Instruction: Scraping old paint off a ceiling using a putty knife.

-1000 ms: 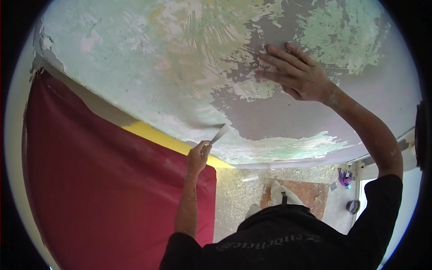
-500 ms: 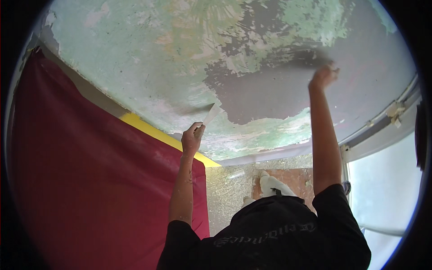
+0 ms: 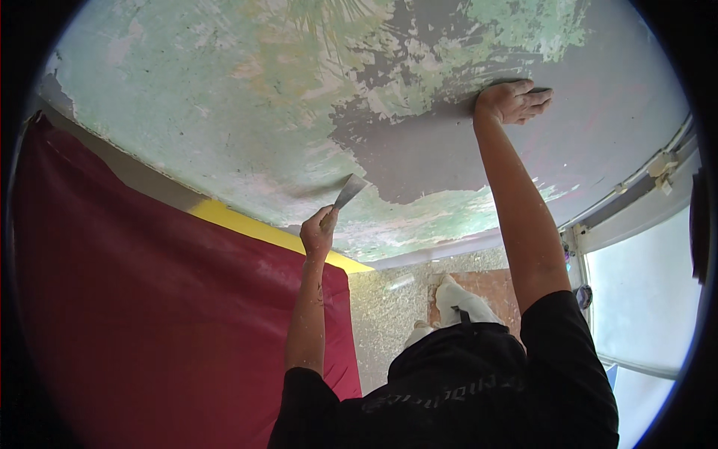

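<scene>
Closed around its handle, my left hand holds a scraper with a flat metal blade. The blade's tip is at the edge of a peeled area, touching or very close to the wall. That wall carries patchy pale green paint, with bare grey showing in the middle and at right. High on the right, my right hand lies on the bare grey part with fingers stretched and slightly apart. Its palm is hidden; dark shadow shows along the fingers, and no tool is visible there.
A large dark red sheet covers the left side, beside a yellow strip along the wall's foot. Paint flakes litter the floor, where a reddish-brown board lies by my feet. A white-framed glass panel stands at right.
My right hand, blurred half a second ago, has moved left and slightly up and now rests on the wall. The scraper in my left hand has tilted a little; its blade looks darker.
</scene>
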The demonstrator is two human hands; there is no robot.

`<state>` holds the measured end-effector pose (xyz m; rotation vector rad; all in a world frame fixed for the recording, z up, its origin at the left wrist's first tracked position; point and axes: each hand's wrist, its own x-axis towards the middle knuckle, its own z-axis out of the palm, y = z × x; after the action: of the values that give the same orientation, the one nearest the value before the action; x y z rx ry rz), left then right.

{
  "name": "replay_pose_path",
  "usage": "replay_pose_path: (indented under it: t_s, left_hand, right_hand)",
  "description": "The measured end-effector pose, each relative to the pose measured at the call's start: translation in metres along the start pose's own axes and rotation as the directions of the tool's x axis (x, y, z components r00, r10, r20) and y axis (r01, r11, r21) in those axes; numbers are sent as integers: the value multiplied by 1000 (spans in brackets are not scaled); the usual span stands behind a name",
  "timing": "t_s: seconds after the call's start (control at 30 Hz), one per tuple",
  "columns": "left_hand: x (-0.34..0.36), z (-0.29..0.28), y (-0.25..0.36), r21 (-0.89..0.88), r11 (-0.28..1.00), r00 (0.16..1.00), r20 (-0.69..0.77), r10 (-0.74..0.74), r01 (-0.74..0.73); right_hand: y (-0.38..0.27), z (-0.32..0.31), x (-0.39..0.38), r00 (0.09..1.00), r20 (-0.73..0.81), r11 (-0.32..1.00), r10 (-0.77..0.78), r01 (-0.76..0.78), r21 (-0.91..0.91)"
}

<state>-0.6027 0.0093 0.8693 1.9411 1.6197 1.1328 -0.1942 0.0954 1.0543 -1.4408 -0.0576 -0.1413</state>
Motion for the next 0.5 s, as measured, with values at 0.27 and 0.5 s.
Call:
replay_pose_path:
  t_s: [0.27, 0.5]
  left_hand:
    - [20, -3, 19, 261, 934, 967, -15, 256, -243]
    - [21, 37, 60, 152, 951, 962, 64, 264, -271]
  right_hand:
    - [5, 5, 5, 1000, -6, 999, -24, 24, -29]
    - [4, 4, -1, 1000, 4, 999, -31, 31, -19]
